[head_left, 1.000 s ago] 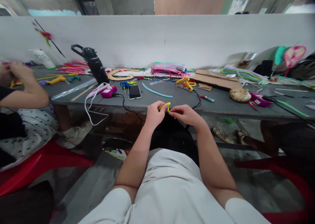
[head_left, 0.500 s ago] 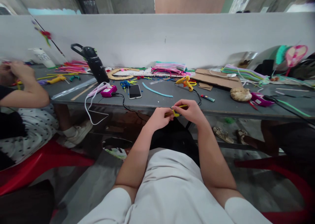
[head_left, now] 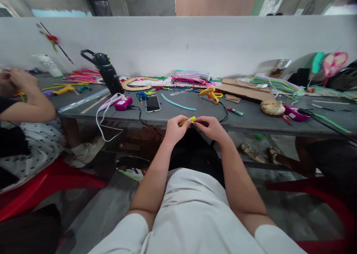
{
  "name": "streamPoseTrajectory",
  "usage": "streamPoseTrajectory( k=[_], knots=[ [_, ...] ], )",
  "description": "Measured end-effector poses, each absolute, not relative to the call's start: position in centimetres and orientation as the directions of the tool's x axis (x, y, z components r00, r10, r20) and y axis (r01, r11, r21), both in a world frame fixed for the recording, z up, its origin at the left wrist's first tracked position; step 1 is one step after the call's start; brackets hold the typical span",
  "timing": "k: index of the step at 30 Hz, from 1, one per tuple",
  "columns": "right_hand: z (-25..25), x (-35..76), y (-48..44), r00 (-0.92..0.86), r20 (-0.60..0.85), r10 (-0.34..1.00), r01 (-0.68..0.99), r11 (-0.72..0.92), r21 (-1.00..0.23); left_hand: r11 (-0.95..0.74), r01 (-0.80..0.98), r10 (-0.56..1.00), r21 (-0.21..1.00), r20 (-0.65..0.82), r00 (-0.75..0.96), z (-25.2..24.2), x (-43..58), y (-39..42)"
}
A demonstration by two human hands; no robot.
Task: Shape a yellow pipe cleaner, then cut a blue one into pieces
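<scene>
Just off the table's front edge, over my lap, my two hands meet around a small bright yellow pipe cleaner [head_left: 192, 119]. My left hand [head_left: 176, 129] is closed on it, with a thin yellow length lying along the fingers. From the other side, my right hand [head_left: 211, 128] pinches the same yellow piece with thumb and fingertips. Much of it is covered by the fingers, so its full shape is hidden. Nearest on the table are a phone [head_left: 152, 103], a light blue pipe cleaner [head_left: 178, 103] and a yellow glue gun [head_left: 211, 94].
On the grey table [head_left: 178, 116] stand a black bottle [head_left: 107, 71], a purple device with a cord [head_left: 123, 103], cardboard [head_left: 245, 88] and pipe cleaner bundles [head_left: 192, 76]. A small marker-like tube [head_left: 235, 111] lies right. A co-worker's arm [head_left: 30, 97] is at left.
My hands have shifted slightly, the left one up and to the left. The yellow pipe cleaner now shows bright and bunched between my fingertips; before, yellow lengths extended across both hands.
</scene>
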State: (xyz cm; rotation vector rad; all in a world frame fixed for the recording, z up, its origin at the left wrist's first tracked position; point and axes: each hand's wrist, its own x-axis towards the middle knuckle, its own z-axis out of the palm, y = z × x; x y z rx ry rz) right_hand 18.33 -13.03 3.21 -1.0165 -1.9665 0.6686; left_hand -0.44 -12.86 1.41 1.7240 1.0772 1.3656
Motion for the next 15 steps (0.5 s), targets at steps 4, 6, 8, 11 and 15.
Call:
streamPoseTrajectory(
  k=[4, 6, 8, 11, 15],
  knots=[
    [2.79, 18.50, -12.69, -0.308, 0.444, 0.841, 0.462, 0.541, -0.703, -0.338, 0.099, 0.931, 0.936, 0.317, 0.178, 1.61, -0.45, -12.99],
    [2.62, 18.66, -12.52, -0.285, 0.462, 0.840, 0.482, 0.542, -0.688, -0.271, 0.010, 0.935, 0.962, 0.261, 0.239, 1.90, -0.40, -13.15],
    [2.50, 18.78, -12.40, -0.272, 0.473, 0.838, 0.488, 0.544, -0.683, -0.215, -0.050, 0.932, 0.975, 0.221, 0.286, 2.09, -0.40, -13.24],
    [2.42, 18.82, -12.26, -0.247, 0.489, 0.837, 0.487, 0.543, -0.684, -0.162, -0.046, 0.926, 0.986, 0.168, 0.338, 2.04, -0.48, -13.23],
    [2.31, 18.69, -12.11, -0.225, 0.492, 0.841, 0.476, 0.535, -0.698, -0.167, 0.026, 0.915, 0.986, 0.146, 0.377, 1.75, -0.56, -13.16]
  ],
)
